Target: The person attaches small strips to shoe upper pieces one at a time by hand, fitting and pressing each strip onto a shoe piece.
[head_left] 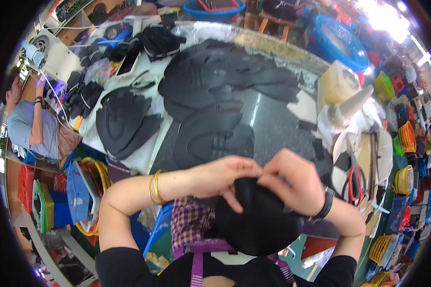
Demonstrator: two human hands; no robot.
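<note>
A smooth, rounded black piece (259, 225) is held up in front of my chest, above the purple checked apron (190, 220). My left hand (232, 177) pinches its upper edge, with one finger lying down along its face. Close beside it, my right hand (292, 182) is closed at the same edge, thumb and fingertips together. The fingertips of both hands nearly meet, and whatever small part lies between them is hidden. Beyond my hands, flat black curved pieces with raised lines (210, 138) lie on the dark tabletop (268, 124).
A large heap of black pieces (215, 71) covers the table's far side; another stack (124, 122) lies left. Red-handled scissors (354, 184) and a white cone (354, 107) are at right. Blue baskets (340, 43) stand beyond. A co-worker (31, 122) sits at far left.
</note>
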